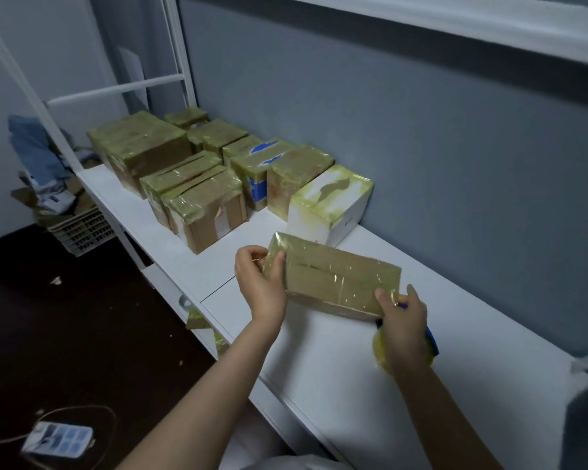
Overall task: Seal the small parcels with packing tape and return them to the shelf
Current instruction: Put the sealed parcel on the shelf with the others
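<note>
- Left hand grips the parcel by its end, steadying it for taping.
- Right hand curls round the tape roll, with the thumb pressing tape onto the parcel's corner.

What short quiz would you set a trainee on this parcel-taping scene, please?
1. True or false: the brown parcel is gripped at one end by the left hand and at the other by the right hand.
2. Which stored box stands nearest the held parcel? A) the white box; B) the blue-printed box; C) the largest brown box.
3. Fill in: the yellowish roll, partly hidden under the right hand, is packing ____.

Key: 1 true; 2 A; 3 tape.
</note>
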